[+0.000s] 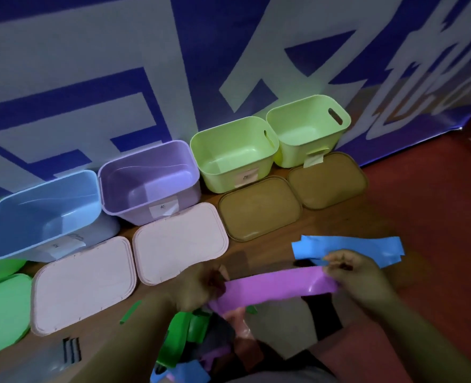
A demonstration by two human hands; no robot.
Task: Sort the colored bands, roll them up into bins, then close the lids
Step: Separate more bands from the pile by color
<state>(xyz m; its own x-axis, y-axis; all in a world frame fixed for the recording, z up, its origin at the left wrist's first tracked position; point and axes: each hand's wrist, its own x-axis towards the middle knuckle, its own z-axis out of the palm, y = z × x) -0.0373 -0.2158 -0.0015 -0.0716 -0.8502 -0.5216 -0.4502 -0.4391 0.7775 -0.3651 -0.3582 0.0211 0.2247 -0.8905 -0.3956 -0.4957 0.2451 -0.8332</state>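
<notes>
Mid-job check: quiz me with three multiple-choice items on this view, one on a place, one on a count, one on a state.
1. Where does the blue band lie?
A. in a bin
B. on the floor beyond the right hand
C. on a pink lid

2. How many light green bins stand in the row?
A. one
B. two
C. three

3. What state is the purple band in?
A. rolled up in a bin
B. lying loose on the pile
C. held stretched between the left hand and the right hand

Answers:
1 B, it lies flat just past the right hand.
2 B, two stand side by side, both open.
3 C, each hand grips one end.
</notes>
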